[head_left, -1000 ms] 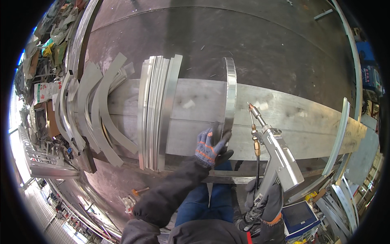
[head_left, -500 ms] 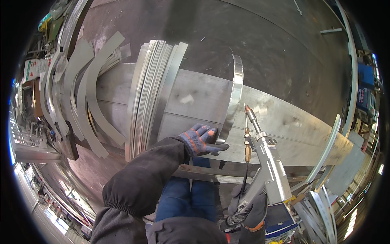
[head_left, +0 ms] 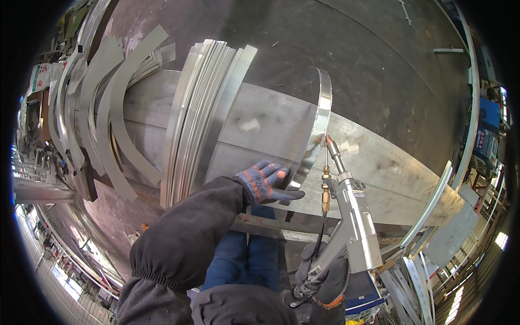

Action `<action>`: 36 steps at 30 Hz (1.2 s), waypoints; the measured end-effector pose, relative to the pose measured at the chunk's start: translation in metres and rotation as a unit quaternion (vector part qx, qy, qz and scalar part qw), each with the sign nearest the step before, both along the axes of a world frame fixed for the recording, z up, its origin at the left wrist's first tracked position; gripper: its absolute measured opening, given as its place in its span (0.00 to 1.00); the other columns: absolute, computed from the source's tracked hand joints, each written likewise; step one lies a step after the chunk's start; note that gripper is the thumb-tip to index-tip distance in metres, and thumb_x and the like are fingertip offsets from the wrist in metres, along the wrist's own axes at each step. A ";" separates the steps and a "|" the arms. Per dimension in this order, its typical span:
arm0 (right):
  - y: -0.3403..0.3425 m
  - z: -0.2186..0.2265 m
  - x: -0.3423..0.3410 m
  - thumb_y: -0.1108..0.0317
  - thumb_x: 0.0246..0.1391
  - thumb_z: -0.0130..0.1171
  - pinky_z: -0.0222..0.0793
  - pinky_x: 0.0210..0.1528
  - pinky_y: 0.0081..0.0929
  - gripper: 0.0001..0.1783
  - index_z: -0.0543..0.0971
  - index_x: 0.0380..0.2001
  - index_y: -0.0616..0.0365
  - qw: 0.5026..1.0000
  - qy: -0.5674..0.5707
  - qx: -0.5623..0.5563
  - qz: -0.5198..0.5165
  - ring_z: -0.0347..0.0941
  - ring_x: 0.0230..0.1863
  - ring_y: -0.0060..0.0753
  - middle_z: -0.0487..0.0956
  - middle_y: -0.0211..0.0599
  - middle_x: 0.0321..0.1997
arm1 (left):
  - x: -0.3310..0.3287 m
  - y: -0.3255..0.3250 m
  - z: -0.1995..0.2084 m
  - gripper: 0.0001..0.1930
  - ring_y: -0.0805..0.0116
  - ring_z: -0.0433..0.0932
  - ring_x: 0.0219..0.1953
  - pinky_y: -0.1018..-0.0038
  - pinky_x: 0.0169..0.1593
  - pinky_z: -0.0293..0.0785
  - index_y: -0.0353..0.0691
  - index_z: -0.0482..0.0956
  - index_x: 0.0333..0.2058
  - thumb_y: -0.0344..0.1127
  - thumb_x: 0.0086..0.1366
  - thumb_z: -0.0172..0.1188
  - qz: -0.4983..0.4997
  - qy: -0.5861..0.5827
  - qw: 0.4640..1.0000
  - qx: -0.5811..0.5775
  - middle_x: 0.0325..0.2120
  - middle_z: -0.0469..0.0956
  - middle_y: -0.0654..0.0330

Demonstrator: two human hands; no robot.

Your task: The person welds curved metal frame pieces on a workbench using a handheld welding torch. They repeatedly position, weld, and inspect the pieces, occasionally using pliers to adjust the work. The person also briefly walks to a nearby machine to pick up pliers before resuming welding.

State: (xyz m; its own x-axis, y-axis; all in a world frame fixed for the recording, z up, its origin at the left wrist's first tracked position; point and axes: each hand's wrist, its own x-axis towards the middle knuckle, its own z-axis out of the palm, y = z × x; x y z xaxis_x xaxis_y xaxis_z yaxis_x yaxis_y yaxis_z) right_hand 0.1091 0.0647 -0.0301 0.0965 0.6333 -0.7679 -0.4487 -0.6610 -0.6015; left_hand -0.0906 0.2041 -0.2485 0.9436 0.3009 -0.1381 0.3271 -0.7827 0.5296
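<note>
My right hand [head_left: 331, 279], in a dark glove with an orange cuff, is wrapped around the grip of a silver welding gun [head_left: 357, 219]. Its copper-coloured nozzle points away from me, right beside the curved metal strip [head_left: 324, 103]. A thin wire-feed tube with brass fittings [head_left: 325, 195] runs along the gun's left side. The strip stands on edge and arcs over a flat metal plate [head_left: 254, 127]. At the strip's near end my left hand [head_left: 262, 183], in a grey glove with orange lines, has its fingers spread; whether it touches the strip I cannot tell.
Left of my left hand stands a dense bundle of curved metal strips [head_left: 197, 119]. Farther left lie several flat curved pieces [head_left: 120, 103]. Another curved strip [head_left: 433, 200] rests at the plate's right end. A dark work surface [head_left: 346, 49] extends behind the plate.
The gun's nozzle has come closer to the curved strip, with its tip now beside it. My left hand keeps its spread pose near the strip's end. The whole view has shifted slightly.
</note>
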 end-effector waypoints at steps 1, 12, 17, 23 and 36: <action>0.000 0.000 -0.001 0.29 0.65 0.48 0.76 0.22 0.29 0.45 0.71 0.50 0.71 1.000 -0.017 0.011 0.003 0.77 0.22 0.30 0.78 0.44 0.35 | 0.001 0.001 0.001 0.33 0.46 0.69 0.66 0.52 0.68 0.62 0.97 0.60 0.66 0.42 0.69 0.48 0.002 0.009 1.000 -0.015 0.64 0.64 0.50; 0.010 0.004 -0.004 0.35 0.70 0.45 0.75 0.19 0.26 0.43 0.60 0.66 0.66 0.997 0.064 -0.024 -0.020 0.75 0.22 0.29 0.75 0.49 0.38 | 0.004 0.004 0.013 0.39 0.56 0.69 0.65 0.60 0.69 0.63 0.99 0.57 0.66 0.37 0.66 0.54 0.005 0.030 0.999 -0.014 0.62 0.66 0.61; -0.001 0.000 -0.007 0.39 0.71 0.46 0.76 0.19 0.27 0.43 0.50 0.74 0.58 0.999 0.010 0.039 -0.026 0.76 0.23 0.29 0.75 0.50 0.41 | 0.005 0.005 0.013 0.39 0.54 0.68 0.67 0.58 0.70 0.62 0.99 0.55 0.67 0.35 0.68 0.49 -0.006 0.040 0.999 -0.026 0.68 0.62 0.62; -0.002 0.003 -0.011 0.39 0.71 0.48 0.77 0.20 0.28 0.42 0.52 0.72 0.59 0.998 0.018 0.041 -0.032 0.76 0.23 0.30 0.75 0.50 0.40 | 0.006 0.006 0.014 0.39 0.47 0.67 0.70 0.58 0.71 0.62 1.00 0.45 0.69 0.32 0.76 0.39 -0.026 0.066 0.997 -0.041 0.70 0.61 0.50; -0.010 0.005 -0.014 0.37 0.69 0.49 0.77 0.20 0.29 0.43 0.54 0.70 0.59 0.998 0.001 0.026 -0.057 0.76 0.22 0.32 0.76 0.50 0.40 | 0.007 0.007 0.020 0.37 0.57 0.64 0.70 0.63 0.72 0.57 1.02 0.54 0.66 0.36 0.72 0.44 -0.040 0.119 0.992 -0.026 0.72 0.59 0.63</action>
State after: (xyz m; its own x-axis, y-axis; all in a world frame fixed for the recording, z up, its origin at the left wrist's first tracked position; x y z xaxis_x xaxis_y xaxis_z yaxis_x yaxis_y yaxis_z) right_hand 0.0947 0.0549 -0.0252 0.1684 0.6567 -0.7351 -0.5197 -0.5745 -0.6323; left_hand -0.0832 0.2114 -0.2283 0.9027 0.2130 -0.3739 0.3861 -0.7846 0.4852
